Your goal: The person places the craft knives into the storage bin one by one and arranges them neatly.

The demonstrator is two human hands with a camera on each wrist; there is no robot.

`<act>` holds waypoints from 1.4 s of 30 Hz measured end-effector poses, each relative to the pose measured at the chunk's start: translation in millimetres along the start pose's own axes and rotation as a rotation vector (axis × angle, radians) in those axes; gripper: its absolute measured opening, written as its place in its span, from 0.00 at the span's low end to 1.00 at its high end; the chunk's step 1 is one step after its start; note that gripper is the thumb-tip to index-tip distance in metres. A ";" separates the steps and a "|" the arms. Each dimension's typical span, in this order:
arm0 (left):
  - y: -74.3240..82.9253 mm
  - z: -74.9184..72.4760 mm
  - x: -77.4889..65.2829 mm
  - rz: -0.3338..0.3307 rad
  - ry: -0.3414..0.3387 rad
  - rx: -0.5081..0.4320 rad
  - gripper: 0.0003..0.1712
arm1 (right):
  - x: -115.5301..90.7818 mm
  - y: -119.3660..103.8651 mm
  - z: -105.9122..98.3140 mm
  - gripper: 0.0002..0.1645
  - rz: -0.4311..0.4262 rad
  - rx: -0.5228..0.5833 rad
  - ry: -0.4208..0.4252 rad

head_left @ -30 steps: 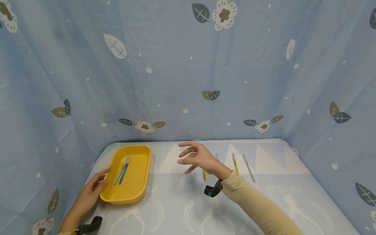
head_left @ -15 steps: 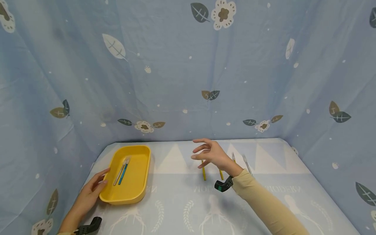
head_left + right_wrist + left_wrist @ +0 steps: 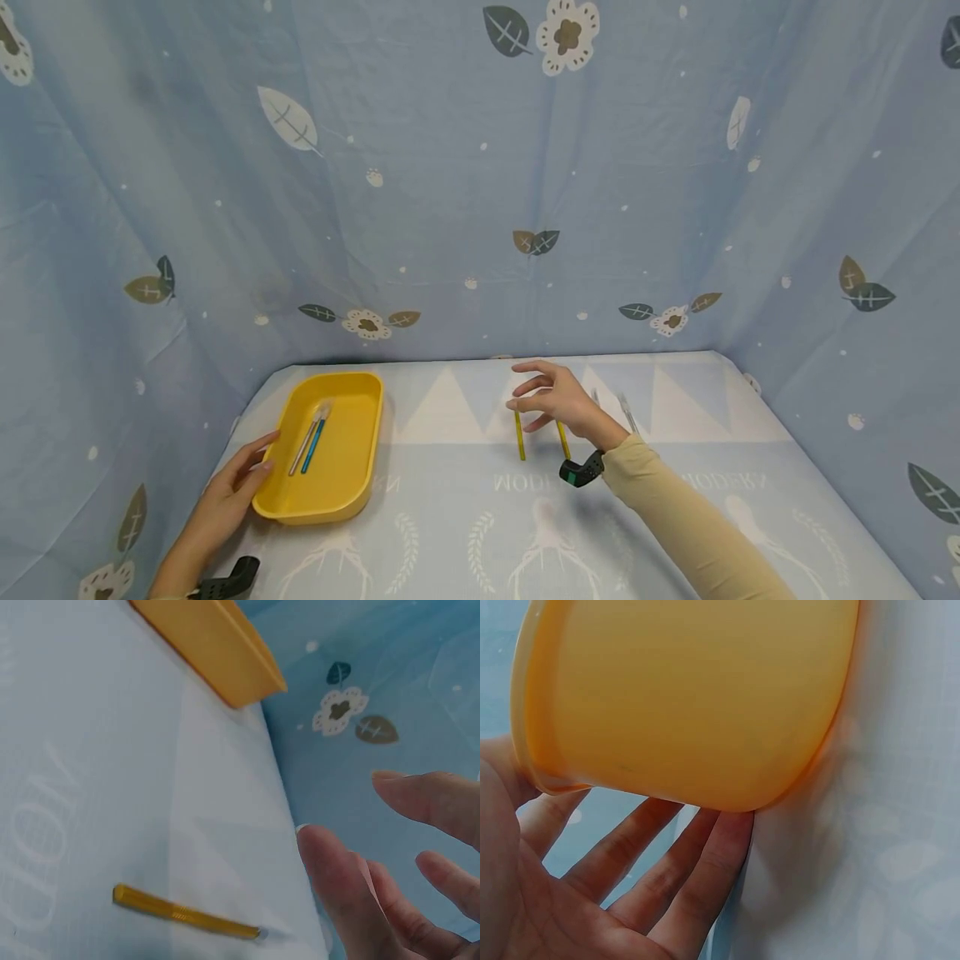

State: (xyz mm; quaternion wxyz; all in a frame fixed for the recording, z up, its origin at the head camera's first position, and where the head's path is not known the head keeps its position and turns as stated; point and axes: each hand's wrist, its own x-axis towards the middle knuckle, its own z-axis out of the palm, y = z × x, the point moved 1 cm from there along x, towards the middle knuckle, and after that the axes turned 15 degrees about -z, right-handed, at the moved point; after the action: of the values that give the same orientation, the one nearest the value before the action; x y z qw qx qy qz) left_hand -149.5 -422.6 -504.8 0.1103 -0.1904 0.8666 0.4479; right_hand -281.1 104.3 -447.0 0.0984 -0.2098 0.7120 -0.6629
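Observation:
My left hand (image 3: 228, 492) touches the outer left wall of a yellow tray (image 3: 337, 492); in the left wrist view its fingers (image 3: 675, 892) lie extended against the side. Inside the tray are two slim craft knives, a blue one (image 3: 312, 447) and a silver one (image 3: 301, 450), with pale caps. My right hand (image 3: 558, 402) hovers over the table, fingers spread and loosely bent, holding nothing. Near its thumb lies a yellow craft knife (image 3: 520, 437), its ridged grip showing in the right wrist view. Another yellow knife (image 3: 563, 442) is partly hidden beneath the hand.
Right of the hand lies a silver craft knife (image 3: 628, 412), partly covered by the forearm. The tip of one more knife (image 3: 595, 397) shows behind the wrist. A patterned cloth covers the table (image 3: 450, 542); blue curtains (image 3: 435, 208) enclose its back and sides.
My right hand has moved to the right, from beside the yellow knives to over them, still holding nothing. My left hand and the tray have stayed in place.

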 end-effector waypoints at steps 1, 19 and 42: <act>-0.2 0.0 0.6 -0.004 0.002 0.002 0.40 | -0.1 3.2 -1.4 0.43 0.006 0.002 0.003; -0.7 1.8 1.1 -0.024 -0.012 -0.010 0.39 | 1.3 44.6 -7.5 0.46 0.076 -0.062 0.006; -0.1 2.3 0.9 -0.023 -0.008 -0.001 0.39 | 3.1 58.2 3.5 0.42 0.097 -0.254 0.011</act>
State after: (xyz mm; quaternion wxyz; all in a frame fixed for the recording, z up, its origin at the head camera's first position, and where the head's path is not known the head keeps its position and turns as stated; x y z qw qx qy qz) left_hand -150.3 -421.0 -506.5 0.1189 -0.1986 0.8637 0.4476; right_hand -292.2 101.7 -504.3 0.0990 -0.1825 0.8000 -0.5629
